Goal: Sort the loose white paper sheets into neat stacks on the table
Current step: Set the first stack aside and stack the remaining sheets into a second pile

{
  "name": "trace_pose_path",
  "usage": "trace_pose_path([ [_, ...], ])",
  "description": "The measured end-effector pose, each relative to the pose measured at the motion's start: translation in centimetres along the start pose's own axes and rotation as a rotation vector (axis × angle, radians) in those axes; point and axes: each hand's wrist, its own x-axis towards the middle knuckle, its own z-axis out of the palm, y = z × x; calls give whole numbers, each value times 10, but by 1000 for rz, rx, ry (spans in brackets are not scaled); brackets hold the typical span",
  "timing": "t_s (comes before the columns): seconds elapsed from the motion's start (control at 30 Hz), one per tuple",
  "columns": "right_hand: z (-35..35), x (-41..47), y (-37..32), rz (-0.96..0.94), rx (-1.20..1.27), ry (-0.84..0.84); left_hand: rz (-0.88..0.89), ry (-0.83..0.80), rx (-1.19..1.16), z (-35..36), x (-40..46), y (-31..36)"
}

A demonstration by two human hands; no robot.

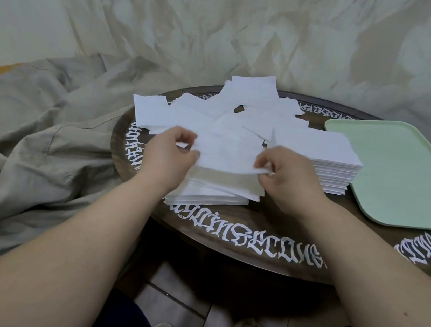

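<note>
**Squaring a sheet over the near stack**

At frame centre I am pinching one white sheet point(226, 153) by its side edges, left hand point(168, 152) and right hand point(286, 174) both curled onto it, above the near stack point(213, 190). It is looking light, floppy and crease-prone, so I am judging edge grips best.

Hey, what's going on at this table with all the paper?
A person is sorting white paper sheets on a round dark table. The left hand and right hand each pinch an end of one sheet, holding it over a low stack near the front edge. A taller neat stack sits to the right, beside a green tray. A loose pile still waits behind.
</note>
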Motion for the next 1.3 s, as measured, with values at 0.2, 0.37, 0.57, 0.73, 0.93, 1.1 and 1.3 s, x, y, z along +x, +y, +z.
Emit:
trace_pose_path([
  [0.2, -4, -4, -3, 82, -67, -267, -151, -108, 21, -1, 2, -18],
  [0.37, -9, -6, -3, 115, 12, -354, -180, -145, -22, -3, 2, -20],
  [0.57, -13, -4, -3, 168, 150, -327, -213, -188, -62, -10, -1, -18],
  [0.73, -13, -6, -2, 260, 302, -230, -254, -204, -114, -16, -1, -16],
  [0.93, -8, -7, -2, 285, 382, -159, -276, -238, -129, -16, -2, -23],
  [1.1, -8, -3, -4, 132, 206, -107, -213, -237, -49, -13, -4, -21],
  [1.3, -5, -8, 0, 164, 51, -346, -175, -234, -9, -12, -4, -22],
])
